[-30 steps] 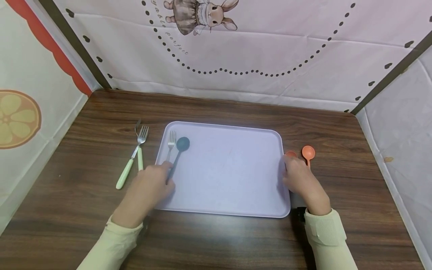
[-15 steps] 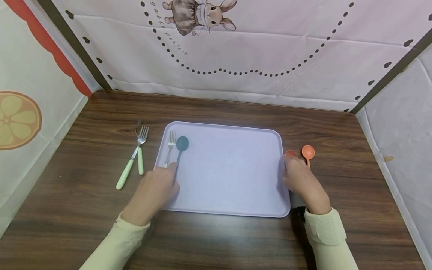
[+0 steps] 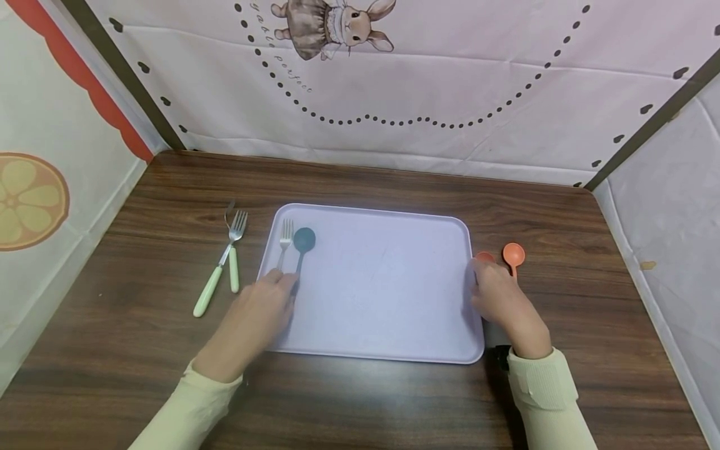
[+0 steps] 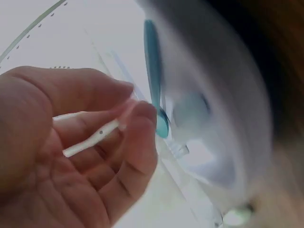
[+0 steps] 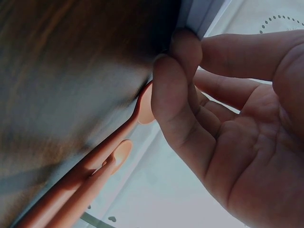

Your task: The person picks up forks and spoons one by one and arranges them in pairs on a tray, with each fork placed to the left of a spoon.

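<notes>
A pale purple tray (image 3: 382,281) lies on the table, with a fork (image 3: 286,234) and a dark teal spoon (image 3: 304,240) on its left side. My left hand (image 3: 255,319) is over the tray's left edge and pinches the fork's pale handle (image 4: 92,138), whose end lies across the palm. Close beside those fingers is the spoon's teal handle (image 4: 152,61). My right hand (image 3: 500,300) is at the tray's right edge, its curled fingers and thumb gripping the rim (image 5: 199,16). Two orange spoons (image 3: 514,253) lie beside it, partly hidden by the hand.
On the table left of the tray, a fork (image 3: 238,225) with a light green handle crosses another piece of green-handled cutlery (image 3: 234,272). Printed cloth walls (image 3: 450,81) enclose the brown wooden table (image 3: 360,400) at the back and both sides.
My left hand shifted right over the teal spoon's handle, then slightly back left, and now covers the fork's handle. The right hand stays at the tray's edge.
</notes>
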{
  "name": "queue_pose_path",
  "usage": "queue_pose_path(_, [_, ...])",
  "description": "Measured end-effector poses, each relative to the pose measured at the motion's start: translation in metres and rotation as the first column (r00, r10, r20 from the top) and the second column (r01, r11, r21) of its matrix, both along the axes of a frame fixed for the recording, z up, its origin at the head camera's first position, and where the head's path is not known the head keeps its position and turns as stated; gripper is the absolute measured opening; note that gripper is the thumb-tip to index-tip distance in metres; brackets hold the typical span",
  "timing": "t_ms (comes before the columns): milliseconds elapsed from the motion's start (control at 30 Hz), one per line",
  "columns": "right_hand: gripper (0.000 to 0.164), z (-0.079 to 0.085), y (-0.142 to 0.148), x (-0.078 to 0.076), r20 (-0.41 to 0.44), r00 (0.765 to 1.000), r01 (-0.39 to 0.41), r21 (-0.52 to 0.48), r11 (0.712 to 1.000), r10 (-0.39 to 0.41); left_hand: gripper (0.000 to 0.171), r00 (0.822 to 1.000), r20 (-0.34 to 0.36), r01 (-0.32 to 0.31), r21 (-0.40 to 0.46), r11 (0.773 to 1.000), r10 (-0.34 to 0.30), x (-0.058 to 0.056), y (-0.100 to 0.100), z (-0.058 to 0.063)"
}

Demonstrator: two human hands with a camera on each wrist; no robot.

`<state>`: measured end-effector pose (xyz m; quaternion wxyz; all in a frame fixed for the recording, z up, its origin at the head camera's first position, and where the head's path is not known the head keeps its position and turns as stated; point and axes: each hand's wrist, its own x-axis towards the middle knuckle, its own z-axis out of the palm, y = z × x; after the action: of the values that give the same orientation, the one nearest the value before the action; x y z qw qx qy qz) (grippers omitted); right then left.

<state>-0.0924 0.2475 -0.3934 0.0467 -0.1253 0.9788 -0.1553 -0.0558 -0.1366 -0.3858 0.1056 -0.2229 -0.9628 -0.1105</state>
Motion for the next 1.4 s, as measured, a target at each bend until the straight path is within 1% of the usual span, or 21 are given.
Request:
queue_pose_path(33, [0.012, 0.000, 0.000, 0.000, 0.000, 1.000, 0.002, 0.000, 1.000, -0.002, 0.017, 0.999, -0.014, 0.034, -0.005, 0.999, -0.034, 0.000, -0.002, 0.000])
queue_pose_path(100, [0.013, 0.001, 0.000, 0.000, 0.004, 1.000, 0.006, 0.000, 1.000, -0.006, 0.019, 0.995, -0.016, 0.094, -0.032, 0.995, -0.095, 0.000, -0.006, 0.001])
queue_pose_path(200, [0.010, 0.001, 0.000, 0.001, 0.005, 1.000, 0.012, -0.003, 1.000, -0.012, 0.033, 0.986, 0.008, 0.167, -0.095, 0.981, -0.167, 0.002, -0.013, 0.000])
queue_pose_path(267, [0.010, 0.001, -0.001, 0.001, 0.003, 1.000, 0.013, -0.003, 1.000, -0.013, 0.043, 0.981, 0.018, 0.195, -0.131, 0.972, -0.194, 0.003, -0.016, -0.001])
queue_pose_path(333, [0.009, 0.000, -0.001, 0.000, 0.000, 1.000, 0.014, -0.006, 1.000, -0.014, 0.046, 0.978, 0.016, 0.206, -0.148, 0.967, -0.206, 0.003, -0.018, -0.003])
queue_pose_path(433, [0.009, 0.000, -0.001, 0.000, -0.011, 1.000, 0.013, -0.006, 1.000, -0.014, 0.046, 0.979, -0.004, 0.203, -0.153, 0.967, -0.206, 0.004, -0.019, -0.006])
queue_pose_path(567, [0.010, -0.001, -0.001, 0.000, -0.016, 1.000, 0.012, -0.007, 1.000, -0.012, 0.045, 0.982, -0.020, 0.181, -0.162, 0.970, -0.187, 0.004, -0.019, -0.008])
queue_pose_path(867, [0.012, -0.001, -0.001, 0.000, -0.020, 1.000, 0.009, 0.003, 1.000, -0.008, 0.046, 0.988, -0.005, 0.151, -0.164, 0.975, -0.154, 0.002, -0.016, -0.007])
queue_pose_path(1100, [0.012, -0.001, -0.001, 0.000, -0.025, 1.000, 0.000, -0.004, 1.000, 0.000, 0.045, 0.989, -0.005, 0.148, -0.162, 0.976, -0.151, 0.002, -0.015, -0.004])
queue_pose_path(1267, [0.014, -0.001, -0.001, 0.000, -0.039, 0.999, -0.008, -0.008, 1.000, 0.008, 0.042, 0.989, -0.015, 0.143, -0.136, 0.980, -0.147, 0.000, -0.015, 0.001])
queue_pose_path(1400, [0.016, 0.000, 0.000, 0.000, -0.037, 0.999, -0.010, -0.012, 1.000, 0.010, 0.040, 0.990, -0.045, 0.129, -0.077, 0.989, -0.133, -0.002, -0.017, 0.003])
